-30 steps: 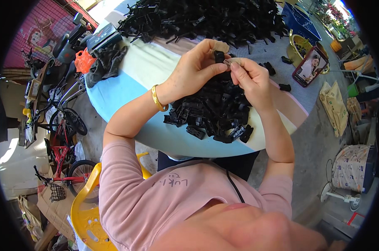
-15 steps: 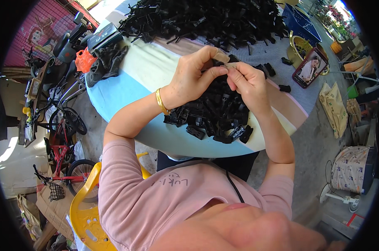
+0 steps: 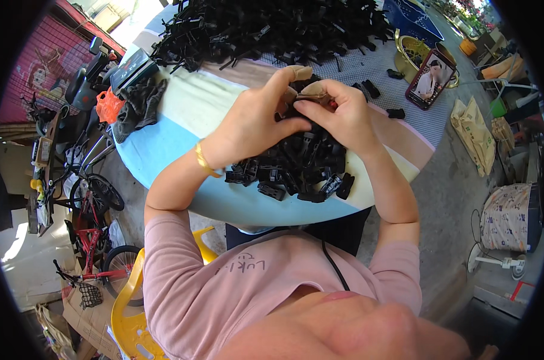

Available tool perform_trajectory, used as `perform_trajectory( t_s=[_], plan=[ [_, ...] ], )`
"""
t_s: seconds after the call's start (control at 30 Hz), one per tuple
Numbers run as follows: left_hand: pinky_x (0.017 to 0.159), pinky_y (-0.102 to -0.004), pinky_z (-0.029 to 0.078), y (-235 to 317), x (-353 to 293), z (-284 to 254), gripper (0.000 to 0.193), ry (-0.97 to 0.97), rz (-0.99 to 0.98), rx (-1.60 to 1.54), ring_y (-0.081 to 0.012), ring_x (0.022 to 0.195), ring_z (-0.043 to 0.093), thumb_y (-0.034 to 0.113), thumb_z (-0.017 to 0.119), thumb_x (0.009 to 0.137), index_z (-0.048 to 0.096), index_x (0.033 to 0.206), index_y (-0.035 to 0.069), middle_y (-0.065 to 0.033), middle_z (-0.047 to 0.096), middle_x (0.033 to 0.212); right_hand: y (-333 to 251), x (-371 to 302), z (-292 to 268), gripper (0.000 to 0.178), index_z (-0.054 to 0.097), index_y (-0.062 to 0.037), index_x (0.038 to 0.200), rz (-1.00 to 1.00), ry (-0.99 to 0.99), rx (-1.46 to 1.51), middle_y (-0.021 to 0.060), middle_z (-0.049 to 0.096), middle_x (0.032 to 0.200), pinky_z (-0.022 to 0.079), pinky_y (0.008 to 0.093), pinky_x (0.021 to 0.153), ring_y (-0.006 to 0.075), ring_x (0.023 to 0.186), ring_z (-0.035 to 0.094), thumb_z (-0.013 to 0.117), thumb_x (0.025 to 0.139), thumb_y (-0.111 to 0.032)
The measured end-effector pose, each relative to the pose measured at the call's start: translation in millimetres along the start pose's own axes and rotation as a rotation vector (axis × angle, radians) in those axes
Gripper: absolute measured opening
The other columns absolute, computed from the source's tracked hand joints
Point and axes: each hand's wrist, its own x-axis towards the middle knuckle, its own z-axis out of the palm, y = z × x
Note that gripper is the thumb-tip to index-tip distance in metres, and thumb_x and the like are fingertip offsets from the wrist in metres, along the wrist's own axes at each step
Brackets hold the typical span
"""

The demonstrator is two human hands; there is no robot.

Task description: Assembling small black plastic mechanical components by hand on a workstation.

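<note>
- Black plastic clip point(image 3: 297, 107) is sitting pinched between both hands, above the small pile point(image 3: 296, 168) on the table point(image 3: 182, 129)
- Left hand point(image 3: 254, 123) and right hand point(image 3: 338, 114) are both gripping it, fingertips meeting

The person wears a pink short-sleeved shirt point(image 3: 224, 294) with faint dark lettering on the chest at lower centre of the frame, a thin black cord point(image 3: 333, 268) running down its front, a gold bangle point(image 3: 203, 161) on the left wrist, and tan tape point(image 3: 302, 73) wrapping a fingertip.
</note>
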Motion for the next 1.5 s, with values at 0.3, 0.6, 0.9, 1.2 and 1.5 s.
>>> perform_trajectory(
  t_s=[0.3,0.6,0.9,1.2,1.5],
  plan=[
    [0.079,-0.028,0.05,-29,12,-14,0.045,-0.432,-0.18,-1.151,-0.017,0.085,0.061,0.003,0.069,0.074,0.044,0.112,-0.002,-0.0096,0.057,0.1,7,6,-13,0.017,0.059,0.0018,0.096,-0.171,-0.101,0.224,0.0043,0.063,0.084,0.046,0.0208,0.071,0.0082,0.076,0.057,0.062,0.081,-0.007],
    [0.072,-0.0233,0.05,-27,11,2,0.015,-0.17,-0.268,-0.995,-0.0112,0.078,0.06,0.004,0.063,0.08,0.05,0.085,-0.001,-0.0045,0.058,0.081,2,5,-4,0.016,0.057,-0.0001,0.1,-0.107,0.096,0.097,-0.0009,0.054,0.072,0.037,0.0167,0.059,0.004,0.063,0.044,0.049,0.089,-0.009],
    [0.073,-0.0215,0.049,-22,4,12,0.028,0.075,-0.103,-0.787,-0.0091,0.083,0.058,-0.003,0.061,0.079,0.05,0.105,-0.003,-0.0059,0.059,0.091,0,0,4,0.012,0.056,0.0006,0.089,-0.1,0.058,-0.058,-0.0016,0.051,0.066,0.037,0.0169,0.056,0.0042,0.06,0.046,0.05,0.089,-0.01],
    [0.07,-0.0218,0.049,-24,2,21,0.02,0.147,-0.054,-0.788,-0.0073,0.079,0.056,0.002,0.063,0.08,0.054,0.097,-0.001,-0.0033,0.059,0.091,-5,-1,6,0.013,0.057,0.0004,0.086,-0.093,0.069,-0.083,-0.0015,0.051,0.062,0.036,0.0168,0.053,0.0036,0.058,0.046,0.05,0.09,-0.01],
    [0.063,-0.025,0.049,-25,4,16,0.026,0.284,0.228,-0.06,-0.0177,0.075,0.062,0.005,0.071,0.07,0.057,0.092,-0.001,-0.0106,0.062,0.082,0,0,3,0.014,0.059,0.0,0.088,0.018,0.019,-0.035,-0.0029,0.051,0.064,0.034,0.0166,0.053,0.0029,0.059,0.045,0.051,0.089,-0.011]
  ],
)
